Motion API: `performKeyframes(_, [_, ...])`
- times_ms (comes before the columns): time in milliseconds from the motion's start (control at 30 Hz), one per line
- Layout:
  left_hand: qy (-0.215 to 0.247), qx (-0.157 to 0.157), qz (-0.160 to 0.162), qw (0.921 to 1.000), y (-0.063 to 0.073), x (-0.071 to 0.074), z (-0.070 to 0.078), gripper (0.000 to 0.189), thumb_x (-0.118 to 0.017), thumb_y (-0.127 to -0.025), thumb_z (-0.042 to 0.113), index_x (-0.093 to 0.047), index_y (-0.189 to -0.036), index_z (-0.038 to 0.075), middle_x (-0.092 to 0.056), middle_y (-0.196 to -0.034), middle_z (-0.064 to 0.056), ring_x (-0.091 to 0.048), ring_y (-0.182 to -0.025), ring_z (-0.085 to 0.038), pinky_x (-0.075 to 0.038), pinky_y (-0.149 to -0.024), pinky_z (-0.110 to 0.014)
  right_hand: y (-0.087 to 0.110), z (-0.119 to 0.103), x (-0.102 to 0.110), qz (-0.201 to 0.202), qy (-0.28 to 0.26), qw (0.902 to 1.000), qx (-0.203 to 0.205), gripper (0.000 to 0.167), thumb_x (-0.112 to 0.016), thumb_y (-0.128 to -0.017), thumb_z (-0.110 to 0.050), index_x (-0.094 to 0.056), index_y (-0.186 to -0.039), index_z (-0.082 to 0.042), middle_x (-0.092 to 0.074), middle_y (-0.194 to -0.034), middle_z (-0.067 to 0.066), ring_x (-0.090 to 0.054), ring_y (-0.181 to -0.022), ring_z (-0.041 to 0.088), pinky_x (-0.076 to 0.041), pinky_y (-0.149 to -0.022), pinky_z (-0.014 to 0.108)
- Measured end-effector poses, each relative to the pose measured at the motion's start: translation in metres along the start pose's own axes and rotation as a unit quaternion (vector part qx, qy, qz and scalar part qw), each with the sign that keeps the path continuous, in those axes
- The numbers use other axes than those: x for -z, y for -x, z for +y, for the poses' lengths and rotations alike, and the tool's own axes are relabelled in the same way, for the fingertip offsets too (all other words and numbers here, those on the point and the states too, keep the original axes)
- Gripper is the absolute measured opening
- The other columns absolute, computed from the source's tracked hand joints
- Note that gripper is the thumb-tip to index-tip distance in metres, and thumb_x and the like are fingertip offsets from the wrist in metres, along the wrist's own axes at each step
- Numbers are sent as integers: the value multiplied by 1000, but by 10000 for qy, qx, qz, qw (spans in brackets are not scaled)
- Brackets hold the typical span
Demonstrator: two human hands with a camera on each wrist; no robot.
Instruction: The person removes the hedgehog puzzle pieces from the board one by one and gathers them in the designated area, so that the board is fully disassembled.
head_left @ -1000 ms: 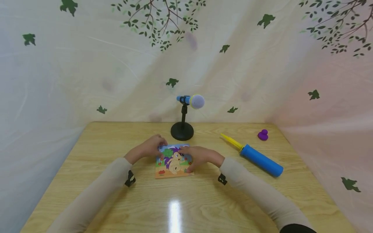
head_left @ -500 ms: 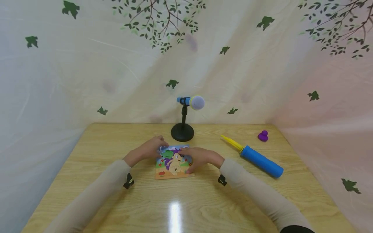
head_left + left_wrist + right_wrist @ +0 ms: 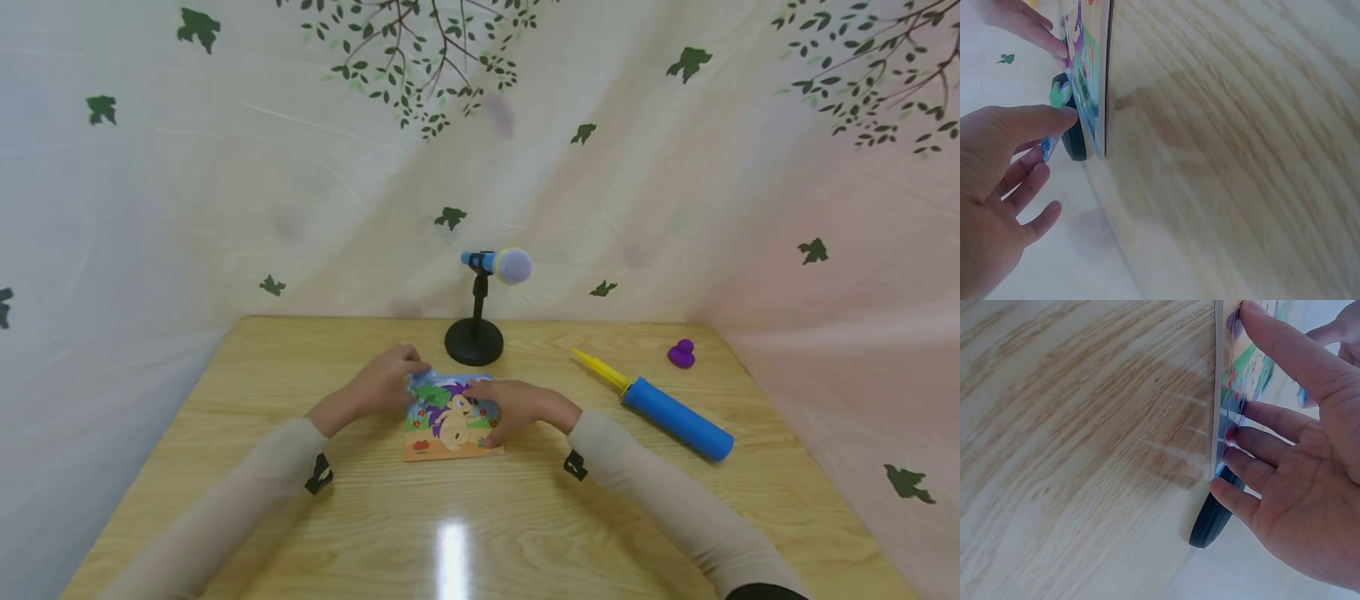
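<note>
A flat jigsaw puzzle [image 3: 450, 437] with a purple-haired hedgehog picture lies on the table in the head view. At its upper left corner my left hand [image 3: 382, 379] pinches a blue and green puzzle piece [image 3: 1052, 145] between thumb and fingers. In the left wrist view that piece is tilted and stands off the board; the thumb covers part of it. My right hand [image 3: 521, 408] rests on the right side of the puzzle, fingers spread. The right wrist view shows its fingertips [image 3: 1244, 406] touching the picture surface.
Behind the puzzle stands a toy microphone [image 3: 512, 266] on a round black base [image 3: 474, 342]. To the right lie a blue pump [image 3: 678, 419] with a yellow nozzle and a small purple knob-shaped thing [image 3: 682, 353]. A printed cloth [image 3: 360, 217] hangs behind the wooden table [image 3: 360, 517].
The green part of the piece under my left hand has shifted and tilted as the piece came up. My left wrist has moved slightly left. The right hand stays in place on the puzzle.
</note>
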State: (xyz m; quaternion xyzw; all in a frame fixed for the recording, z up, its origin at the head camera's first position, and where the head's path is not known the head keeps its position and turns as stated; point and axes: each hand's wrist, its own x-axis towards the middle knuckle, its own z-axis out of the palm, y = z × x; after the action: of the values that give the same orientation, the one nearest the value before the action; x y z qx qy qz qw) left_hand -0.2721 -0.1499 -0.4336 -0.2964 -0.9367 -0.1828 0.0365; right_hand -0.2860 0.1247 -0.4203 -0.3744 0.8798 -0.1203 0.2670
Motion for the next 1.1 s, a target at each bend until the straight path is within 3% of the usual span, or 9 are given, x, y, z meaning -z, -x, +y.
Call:
performKeyframes(233, [-464, -640, 513, 9956, 13, 16, -7, 47, -85, -77, 9, -72, -122, 3, -66, -111, -14, -58, -104, -30, -53, -88, -46, 2, 2, -3, 53, -1, 10000, -56, 86, -82, -87, -33, -38, -158, -14, -27, -168, 13, -28, -155, 33, -27, -125, 51])
performKeyframes(400, [-679, -739, 577, 9933, 26, 40, -15, 48, -88, -76, 8, -72, -121, 2, -66, -109, -14, -58, -100, -29, -52, -84, -46, 2, 3, -5, 84, -17, 9999, -86, 86, -82, -87, -32, -38, -158, -14, -28, -168, 13, -28, -154, 34, -27, -124, 51])
performKeyframes(500, [-547, -554, 489, 9958, 36, 58, -26, 48, -87, -77, 7, -71, -122, 0, -66, -110, -15, -60, -100, -30, -52, -84, -49, 2, 2, -6, 83, -63, 9999, -101, 85, -82, -87, -32, -38, -158, -14, -29, -167, 12, -28, -154, 34, -27, -125, 51])
performKeyframes(633, [-317, -51, 358, 9988, 50, 82, -46, 49, -84, -80, 5, -69, -126, -2, -66, -118, -20, -60, -110, -38, -52, -92, -56, 1, 2, -6, 85, -83, 9999, -109, 85, -82, -87, -32, -38, -158, -15, -29, -167, 11, -28, -155, 34, -26, -125, 50])
performKeyframes(767, [-431, 193, 403, 9981, 68, 99, -69, 47, -84, -80, 5, -70, -124, -3, -67, -122, -24, -58, -117, -45, -49, -96, -61, 1, 2, -6, 60, -57, 9999, -143, 85, -81, -87, -33, -38, -158, -18, -27, -168, 9, -26, -155, 33, -25, -126, 50])
performKeyframes(967, [-822, 339, 624, 9941, 92, 104, -102, 43, -87, -74, 8, -74, -115, 0, -70, -115, -23, -60, -112, -47, -47, -96, -64, 2, 0, -4, 33, -111, 9999, -83, 85, -81, -88, -30, -37, -158, -15, -26, -169, 10, -23, -156, 32, -24, -126, 51])
performKeyframes(1100, [-709, 587, 438, 9948, 102, 98, -119, 42, -87, -74, 8, -75, -113, -1, -70, -113, -22, -57, -112, -47, -42, -94, -67, 2, 0, -3, 28, -105, 9999, -92, 85, -81, -88, -31, -37, -159, -15, -26, -169, 9, -23, -157, 32, -23, -126, 51])
